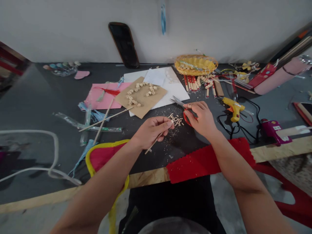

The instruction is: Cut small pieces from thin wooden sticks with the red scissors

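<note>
1. As the left forearm (114, 172) reaches forward and inward over the desk (60, 97), we observe the left grip (154, 130) pinched shut, thumb against forefinger, on a thin stick (151, 146). The stick slants down out of the hand toward the wearer; a small pale end shows at the fingertips.
2. We locate the right grip (202, 118) turned knuckles up and closed around the scissors (179, 101) at their red handles. The blades point forward and to the left and appear slightly parted. We cannot tell how every finger sits in the loops.
3. Between the two grips, just beyond the left fingertips, we note a loose pile of short pale pieces (175, 119) with fine crumbs around it.
4. Against the wall (73, 29) we find a wicker basket (179, 67) with a yellow lining; small pale bits and a clear-wrapped strip lie in it. At the rear left, a clear pack (63, 71) holds rounded, coloured items.
5. Ahead of the left grip, a brown sheet (140, 112) carries pale clusters (136, 87) and overlaps a white sheet (179, 92) and a pink sheet (91, 94).
6. To the right, we identify a yellow glue gun (235, 110), a black cable (220, 122) and a tilted pink bottle (278, 78).
7. A phone (124, 45) leans on the wall, a blue tassel (163, 19) hangs there, and a red cloth (195, 162) overlaps the desk's front edge.
</note>
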Demonstrator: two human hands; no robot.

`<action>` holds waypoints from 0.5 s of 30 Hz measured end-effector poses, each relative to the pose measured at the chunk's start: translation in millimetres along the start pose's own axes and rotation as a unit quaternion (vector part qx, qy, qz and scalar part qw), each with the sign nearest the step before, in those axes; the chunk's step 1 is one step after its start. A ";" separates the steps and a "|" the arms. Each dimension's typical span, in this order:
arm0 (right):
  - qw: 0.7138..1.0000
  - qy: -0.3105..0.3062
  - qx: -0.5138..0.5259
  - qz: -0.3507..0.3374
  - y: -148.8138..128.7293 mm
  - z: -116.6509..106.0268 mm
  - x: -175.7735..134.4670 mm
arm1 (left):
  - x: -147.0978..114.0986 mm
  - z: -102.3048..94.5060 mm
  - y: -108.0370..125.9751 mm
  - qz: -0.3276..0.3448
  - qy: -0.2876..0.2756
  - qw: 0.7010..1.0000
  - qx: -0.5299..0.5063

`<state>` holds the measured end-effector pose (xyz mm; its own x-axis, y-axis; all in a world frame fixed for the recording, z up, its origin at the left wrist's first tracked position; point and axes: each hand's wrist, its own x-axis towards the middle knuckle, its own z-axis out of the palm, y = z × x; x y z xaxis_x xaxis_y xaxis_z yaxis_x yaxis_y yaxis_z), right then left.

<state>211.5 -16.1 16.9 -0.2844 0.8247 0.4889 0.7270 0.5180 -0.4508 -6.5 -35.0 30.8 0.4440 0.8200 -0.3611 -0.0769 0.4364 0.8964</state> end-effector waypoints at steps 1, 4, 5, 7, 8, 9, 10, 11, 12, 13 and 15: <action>0.998 -0.024 -0.052 0.020 5.8 -0.8 -0.2 | 0.8 -1.3 0.4 -0.006 -0.001 1.000 -0.012; 0.984 -0.097 -0.143 0.047 22.0 2.4 -3.2 | 3.3 -5.2 0.0 -0.014 0.004 0.999 -0.048; 0.981 -0.108 -0.152 0.047 26.4 4.6 -4.6 | 3.9 -6.2 -0.3 -0.014 0.008 0.998 -0.058; 0.981 -0.106 -0.155 0.050 34.1 9.3 -7.3 | 4.7 -7.6 -1.0 -0.009 0.012 0.997 -0.069; 0.982 -0.098 -0.153 0.054 37.4 11.4 -8.3 | 4.8 -8.0 -1.1 -0.007 0.011 0.997 -0.070; 0.983 -0.089 -0.150 0.058 40.4 13.0 -8.9 | 4.7 -8.3 -1.0 -0.005 0.009 0.998 -0.069; 0.984 -0.082 -0.145 0.061 43.0 14.1 -9.1 | 4.5 -8.4 -0.7 -0.003 0.007 0.998 -0.068; 0.985 -0.079 -0.141 0.061 45.1 14.5 -8.9 | 4.0 -8.6 -0.2 -0.004 0.002 0.998 -0.065; 0.986 -0.081 -0.137 0.060 46.4 14.3 -8.4 | 3.4 -8.8 0.5 -0.007 -0.006 0.998 -0.062; 0.985 -0.086 -0.135 0.060 47.0 13.5 -7.6 | 2.6 -9.0 1.3 -0.009 -0.016 0.998 -0.059; 0.983 -0.095 -0.137 0.073 45.3 10.1 -5.5 | 0.4 -10.0 3.4 -0.015 -0.038 0.998 -0.056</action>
<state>239.7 5.2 -13.7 -0.2567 0.9272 0.2729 0.9028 0.3309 -0.2749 -15.4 -29.6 31.1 0.5133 0.7774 -0.3635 -0.1600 0.5029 0.8494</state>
